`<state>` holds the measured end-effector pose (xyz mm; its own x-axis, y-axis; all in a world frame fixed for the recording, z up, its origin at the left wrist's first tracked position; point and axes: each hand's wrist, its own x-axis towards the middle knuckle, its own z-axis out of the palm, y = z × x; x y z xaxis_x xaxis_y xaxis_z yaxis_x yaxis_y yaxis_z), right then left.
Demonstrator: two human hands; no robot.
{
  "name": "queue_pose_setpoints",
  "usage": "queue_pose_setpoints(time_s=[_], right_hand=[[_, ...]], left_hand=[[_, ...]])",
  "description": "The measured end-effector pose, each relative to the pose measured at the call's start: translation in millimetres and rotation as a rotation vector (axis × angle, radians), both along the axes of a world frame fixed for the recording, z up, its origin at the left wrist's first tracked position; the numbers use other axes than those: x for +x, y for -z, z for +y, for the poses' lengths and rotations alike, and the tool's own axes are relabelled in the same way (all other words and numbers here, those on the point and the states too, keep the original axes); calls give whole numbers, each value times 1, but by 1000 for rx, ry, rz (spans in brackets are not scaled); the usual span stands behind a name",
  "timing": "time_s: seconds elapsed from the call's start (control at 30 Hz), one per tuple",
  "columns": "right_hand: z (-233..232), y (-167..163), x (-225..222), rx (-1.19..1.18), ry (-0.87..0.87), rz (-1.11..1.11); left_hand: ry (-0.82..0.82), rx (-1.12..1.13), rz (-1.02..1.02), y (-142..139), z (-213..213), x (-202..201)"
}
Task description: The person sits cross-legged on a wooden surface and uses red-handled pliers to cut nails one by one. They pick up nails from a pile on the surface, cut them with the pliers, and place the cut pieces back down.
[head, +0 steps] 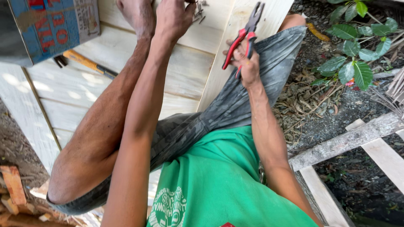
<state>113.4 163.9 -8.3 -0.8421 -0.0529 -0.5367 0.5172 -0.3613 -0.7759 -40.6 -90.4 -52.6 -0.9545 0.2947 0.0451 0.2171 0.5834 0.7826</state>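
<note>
Two hands: right (246, 63) gripping pliers (245, 33), left (174, 17) by nails (198, 9).

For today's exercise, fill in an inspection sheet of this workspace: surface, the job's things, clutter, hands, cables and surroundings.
Surface: pale wooden planks, bare, sunlit.
Job's things: red-handled metal pliers; small pile of grey nails.
Clutter: yellow-handled tool under a blue and red painted box.
Hands: right hand grips the pliers; left hand reaches the nails.
Cables: nothing seen.
Surroundings: green leafy plant, dry leaves, orange bricks, weathered timber.
</note>
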Motion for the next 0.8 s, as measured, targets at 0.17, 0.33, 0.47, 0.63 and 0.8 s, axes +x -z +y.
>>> queue_pose_setpoints(time_s=[0.17,0.33,0.47,0.63,0.8], right_hand=[[-4,-20,7,-15,-17,47],[-15,-28,12,56,48,17],[-15,-27,12,186,24,-31],[-13,-25,7,299,9,-22],[-15,-26,4,376,-15,-25]], left_hand=[[-109,539,-377,-37,57,13],[-241,904,-592,-47,116,40],[-200,820,-602,-45,128,50],[-144,817,-550,-40,130,50],[-71,608,-346,-37,131,50]])
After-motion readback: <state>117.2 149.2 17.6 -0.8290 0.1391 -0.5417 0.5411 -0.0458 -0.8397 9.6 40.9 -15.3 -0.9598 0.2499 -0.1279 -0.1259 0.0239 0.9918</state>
